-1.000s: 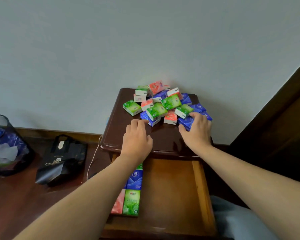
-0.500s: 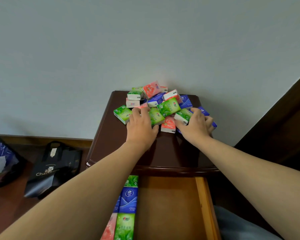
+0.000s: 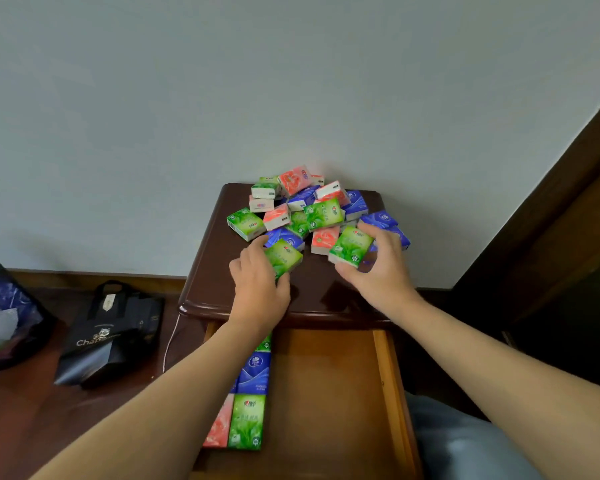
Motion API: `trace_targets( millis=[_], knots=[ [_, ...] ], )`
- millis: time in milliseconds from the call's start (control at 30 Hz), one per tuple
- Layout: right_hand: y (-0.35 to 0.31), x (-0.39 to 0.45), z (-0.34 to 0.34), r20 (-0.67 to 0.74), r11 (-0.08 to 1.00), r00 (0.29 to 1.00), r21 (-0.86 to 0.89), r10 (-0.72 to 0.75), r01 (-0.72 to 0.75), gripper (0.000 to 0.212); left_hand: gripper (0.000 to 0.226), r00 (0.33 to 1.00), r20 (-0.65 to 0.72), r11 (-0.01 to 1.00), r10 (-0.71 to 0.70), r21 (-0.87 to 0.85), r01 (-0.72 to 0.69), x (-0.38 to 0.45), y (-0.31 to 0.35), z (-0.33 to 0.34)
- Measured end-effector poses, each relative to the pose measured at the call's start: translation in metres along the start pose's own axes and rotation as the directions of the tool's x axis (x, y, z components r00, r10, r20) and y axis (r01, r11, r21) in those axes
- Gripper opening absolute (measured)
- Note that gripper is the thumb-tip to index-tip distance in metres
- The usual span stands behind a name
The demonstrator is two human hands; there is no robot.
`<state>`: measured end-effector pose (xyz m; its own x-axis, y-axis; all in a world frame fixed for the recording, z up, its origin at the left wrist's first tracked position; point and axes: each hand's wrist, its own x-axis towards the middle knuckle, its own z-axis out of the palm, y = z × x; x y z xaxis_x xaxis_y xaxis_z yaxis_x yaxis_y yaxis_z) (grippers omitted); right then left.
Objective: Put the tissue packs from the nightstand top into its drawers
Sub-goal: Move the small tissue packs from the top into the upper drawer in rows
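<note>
Each hand pinches a green tissue pack above the nightstand (image 3: 222, 258) top, the left hand's (image 3: 260, 287) pack (image 3: 284, 258) and right hand's (image 3: 378, 271) pack (image 3: 351, 247) tilted with long axes running up-right, before the pile (image 3: 309, 209), while the open drawer (image 3: 329, 393) holds packs lined along its left side

A bedroom in a home. A dark wooden nightstand (image 3: 222, 271) stands against a plain pale wall (image 3: 187, 98); a dark wooden frame (image 3: 568, 202) rises at 3 o'clock. A black shopping bag (image 3: 111, 334) and a waste bin (image 3: 4, 313) sit on wooden flooring at 9 o'clock.
</note>
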<state>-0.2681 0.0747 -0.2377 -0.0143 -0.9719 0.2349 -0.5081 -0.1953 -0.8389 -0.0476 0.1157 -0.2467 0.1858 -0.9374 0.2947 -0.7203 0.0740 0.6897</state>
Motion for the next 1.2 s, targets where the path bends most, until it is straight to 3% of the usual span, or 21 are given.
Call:
trace_targets(
  millis=[67, 133, 233, 300, 367, 433, 533, 600, 733, 833, 1033, 1200],
  knots=[
    [-0.008, -0.025, 0.003, 0.056, 0.991, 0.996, 0.106, 0.074, -0.079, 0.068, 0.068, 0.999, -0.024, 0.996, -0.034, -0.080, 0.032, -0.025, -0.004, -0.008],
    [-0.014, -0.053, 0.010, 0.106, 0.961, 0.984, 0.224, 0.143, -0.163, 0.059, 0.072, 0.987, -0.015, 0.970, -0.162, -0.184, 0.157, -0.049, -0.010, -0.017],
    [-0.013, -0.098, 0.030, 0.135, 0.878, 0.960, 0.388, 0.246, -0.280, 0.047, 0.076, 0.894, 0.019, 0.857, -0.448, -0.275, 0.436, -0.083, -0.023, -0.026],
    [-0.006, -0.124, 0.045, 0.182, 0.808, 0.934, 0.469, 0.308, -0.357, 0.047, 0.075, 0.828, 0.066, 0.768, -0.557, -0.337, 0.544, -0.104, -0.034, -0.030],
    [0.002, -0.146, 0.058, 0.230, 0.768, 0.901, 0.471, 0.368, -0.434, 0.066, 0.071, 0.782, 0.150, 0.689, -0.604, -0.396, 0.608, -0.124, -0.046, -0.032],
    [0.008, -0.159, 0.066, 0.255, 0.781, 0.869, 0.381, 0.425, -0.494, 0.061, 0.071, 0.748, 0.199, 0.643, -0.633, -0.404, 0.651, -0.140, -0.057, -0.032],
    [0.016, -0.170, 0.077, 0.261, 0.785, 0.828, 0.271, 0.497, -0.557, 0.031, 0.065, 0.759, 0.161, 0.657, -0.631, -0.409, 0.633, -0.154, -0.063, -0.031],
    [0.019, -0.171, 0.084, 0.248, 0.743, 0.785, 0.255, 0.568, -0.619, 0.024, 0.061, 0.788, 0.173, 0.644, -0.592, -0.486, 0.590, -0.160, -0.067, -0.029],
    [0.031, -0.156, 0.099, 0.118, 0.720, 0.740, 0.173, 0.662, -0.672, 0.032, 0.071, 0.798, 0.250, 0.554, -0.549, -0.606, 0.571, -0.171, -0.070, -0.026],
    [0.038, -0.145, 0.113, 0.115, 0.701, 0.719, 0.163, 0.685, -0.694, 0.035, 0.085, 0.842, 0.239, 0.571, -0.485, -0.642, 0.511, -0.172, -0.071, -0.028],
    [0.044, -0.134, 0.141, 0.010, 0.707, 0.716, 0.148, 0.698, -0.692, 0.039, 0.060, 0.843, 0.267, 0.554, -0.466, -0.655, 0.514, -0.173, -0.074, -0.027],
    [0.046, -0.131, 0.152, -0.058, 0.745, 0.743, 0.031, 0.667, -0.666, 0.042, 0.041, 0.821, 0.283, 0.522, -0.495, -0.659, 0.542, -0.171, -0.074, -0.025]
  ],
)
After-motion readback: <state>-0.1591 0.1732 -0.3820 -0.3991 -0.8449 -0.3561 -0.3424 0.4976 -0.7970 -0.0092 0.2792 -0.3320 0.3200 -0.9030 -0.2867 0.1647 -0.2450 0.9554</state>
